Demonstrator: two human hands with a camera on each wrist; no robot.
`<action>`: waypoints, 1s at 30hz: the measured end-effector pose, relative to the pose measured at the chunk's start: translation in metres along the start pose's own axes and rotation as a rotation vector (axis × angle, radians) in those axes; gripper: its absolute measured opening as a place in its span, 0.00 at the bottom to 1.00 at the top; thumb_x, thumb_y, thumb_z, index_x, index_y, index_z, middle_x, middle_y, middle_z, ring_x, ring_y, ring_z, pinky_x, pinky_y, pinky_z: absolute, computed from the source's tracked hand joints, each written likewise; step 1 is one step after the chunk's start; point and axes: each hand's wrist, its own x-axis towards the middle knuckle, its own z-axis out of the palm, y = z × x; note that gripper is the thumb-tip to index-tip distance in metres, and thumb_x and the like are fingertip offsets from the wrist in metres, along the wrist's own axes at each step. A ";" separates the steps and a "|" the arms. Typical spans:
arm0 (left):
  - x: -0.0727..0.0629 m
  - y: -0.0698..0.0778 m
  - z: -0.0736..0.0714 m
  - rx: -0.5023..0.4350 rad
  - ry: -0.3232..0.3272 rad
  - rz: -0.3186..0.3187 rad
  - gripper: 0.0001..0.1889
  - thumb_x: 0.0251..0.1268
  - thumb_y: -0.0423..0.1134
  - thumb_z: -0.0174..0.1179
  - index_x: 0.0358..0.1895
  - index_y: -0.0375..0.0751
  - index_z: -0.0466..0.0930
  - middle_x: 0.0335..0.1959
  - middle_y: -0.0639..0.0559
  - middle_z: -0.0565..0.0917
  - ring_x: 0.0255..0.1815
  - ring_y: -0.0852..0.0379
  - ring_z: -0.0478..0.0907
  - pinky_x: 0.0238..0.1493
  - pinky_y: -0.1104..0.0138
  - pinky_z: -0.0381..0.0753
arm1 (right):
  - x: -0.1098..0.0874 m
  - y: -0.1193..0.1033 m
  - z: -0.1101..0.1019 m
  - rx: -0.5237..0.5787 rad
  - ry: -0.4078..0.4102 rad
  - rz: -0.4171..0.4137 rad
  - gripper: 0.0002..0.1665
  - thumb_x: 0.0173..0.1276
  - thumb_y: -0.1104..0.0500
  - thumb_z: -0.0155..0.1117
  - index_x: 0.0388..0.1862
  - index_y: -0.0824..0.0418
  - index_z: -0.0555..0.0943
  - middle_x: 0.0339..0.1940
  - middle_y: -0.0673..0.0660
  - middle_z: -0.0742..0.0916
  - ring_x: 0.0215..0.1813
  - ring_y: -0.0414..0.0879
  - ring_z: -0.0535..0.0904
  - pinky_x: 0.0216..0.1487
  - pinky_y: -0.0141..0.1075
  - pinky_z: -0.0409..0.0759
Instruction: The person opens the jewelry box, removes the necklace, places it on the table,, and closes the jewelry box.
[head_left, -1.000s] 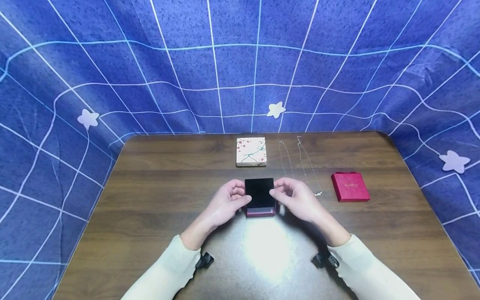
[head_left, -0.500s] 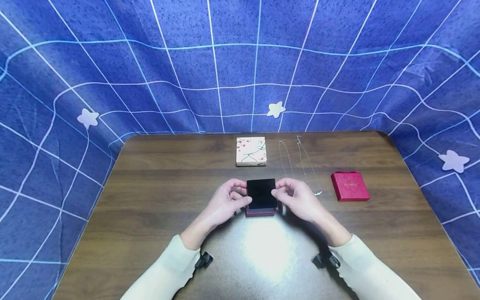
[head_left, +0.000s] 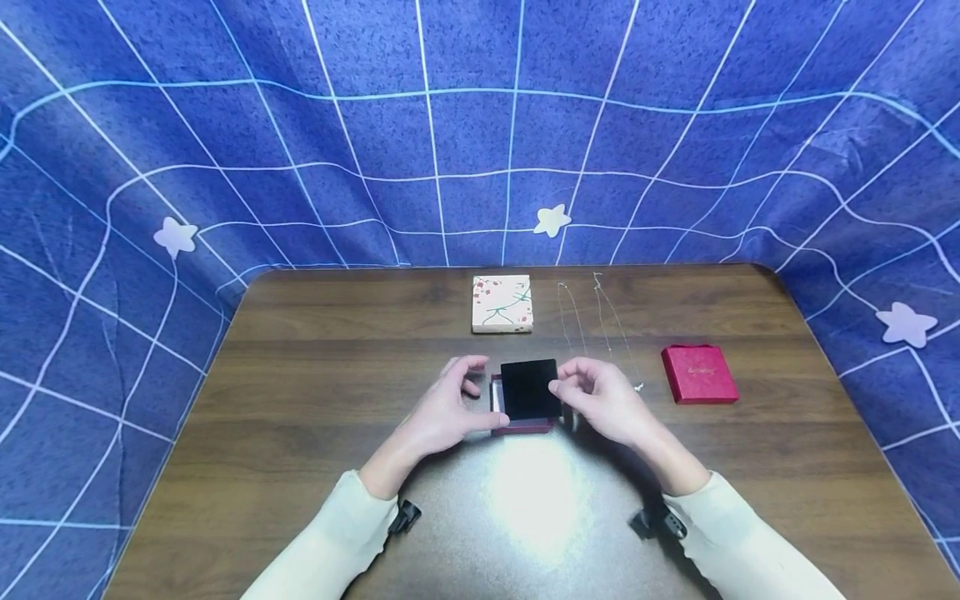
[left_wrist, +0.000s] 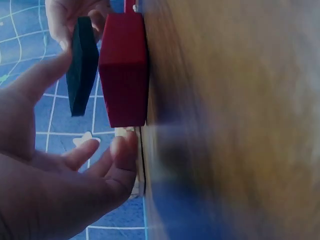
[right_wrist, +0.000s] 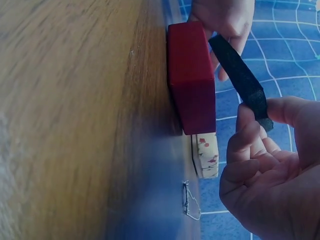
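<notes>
A square black velvet pad (head_left: 529, 389) hovers tilted just above an open red box (right_wrist: 192, 70). My right hand (head_left: 603, 400) pinches the pad's right edge between thumb and fingers, as the right wrist view shows. On the left, my left hand (head_left: 450, 407) has its thumb at the pad's lower left corner; whether it touches cannot be told. Its other fingers are spread apart from the pad, by the box's left side. Part of the box's pale inside shows along the pad's left edge; the rest is hidden beneath the pad.
Behind the box lies a white flower-patterned box (head_left: 502, 303). Two thin chain necklaces, one with a small pendant (head_left: 638, 387), stretch across the wooden table (head_left: 315, 367) behind my right hand. A red lid (head_left: 701, 374) lies to the right. A blue curtain (head_left: 480, 133) surrounds the table.
The black pad has shifted right and tilted, baring the box's left side. My left fingers have come off its edge and spread, while the right hand keeps its pinch.
</notes>
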 end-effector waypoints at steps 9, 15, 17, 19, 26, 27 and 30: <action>0.002 -0.002 -0.002 0.143 -0.134 0.113 0.58 0.49 0.45 0.85 0.83 0.39 0.60 0.76 0.48 0.69 0.63 0.50 0.76 0.63 0.54 0.77 | -0.001 0.001 -0.002 -0.010 -0.002 0.038 0.13 0.74 0.56 0.72 0.47 0.64 0.83 0.30 0.57 0.88 0.27 0.52 0.80 0.25 0.35 0.73; 0.003 -0.001 -0.002 0.187 -0.163 0.110 0.57 0.49 0.44 0.85 0.83 0.40 0.60 0.74 0.48 0.71 0.64 0.50 0.76 0.65 0.53 0.76 | -0.002 0.003 -0.002 -0.001 -0.012 0.056 0.13 0.74 0.56 0.72 0.46 0.65 0.83 0.29 0.59 0.88 0.28 0.57 0.81 0.24 0.34 0.72; 0.003 -0.002 -0.002 0.196 -0.163 0.120 0.56 0.49 0.43 0.84 0.82 0.38 0.61 0.73 0.48 0.72 0.64 0.51 0.76 0.64 0.53 0.77 | -0.002 0.003 -0.003 -0.007 -0.014 0.061 0.13 0.74 0.56 0.72 0.46 0.64 0.83 0.29 0.59 0.88 0.28 0.56 0.81 0.24 0.34 0.72; 0.003 -0.002 -0.002 0.200 -0.161 0.129 0.55 0.49 0.43 0.84 0.81 0.38 0.63 0.72 0.48 0.73 0.63 0.51 0.76 0.64 0.52 0.77 | -0.002 0.003 -0.003 -0.016 -0.014 0.065 0.13 0.74 0.55 0.72 0.46 0.64 0.83 0.29 0.59 0.88 0.27 0.55 0.80 0.24 0.34 0.71; 0.004 -0.005 -0.001 0.218 -0.154 0.151 0.52 0.49 0.41 0.84 0.79 0.35 0.66 0.68 0.47 0.75 0.61 0.53 0.75 0.63 0.53 0.76 | -0.003 0.003 -0.003 -0.027 -0.019 0.075 0.13 0.74 0.56 0.72 0.46 0.65 0.83 0.30 0.59 0.88 0.27 0.53 0.79 0.24 0.34 0.71; 0.004 -0.006 -0.001 0.219 -0.154 0.153 0.52 0.49 0.41 0.84 0.78 0.35 0.66 0.68 0.47 0.75 0.61 0.52 0.75 0.64 0.53 0.76 | -0.003 0.003 -0.003 -0.028 -0.019 0.075 0.13 0.74 0.56 0.72 0.46 0.64 0.83 0.29 0.59 0.88 0.27 0.52 0.79 0.24 0.34 0.71; 0.005 -0.006 -0.001 0.225 -0.151 0.153 0.50 0.49 0.40 0.84 0.77 0.35 0.67 0.66 0.48 0.76 0.61 0.53 0.75 0.63 0.54 0.76 | -0.003 0.003 -0.003 -0.026 -0.022 0.078 0.12 0.74 0.56 0.72 0.45 0.64 0.83 0.29 0.60 0.88 0.26 0.47 0.77 0.24 0.34 0.70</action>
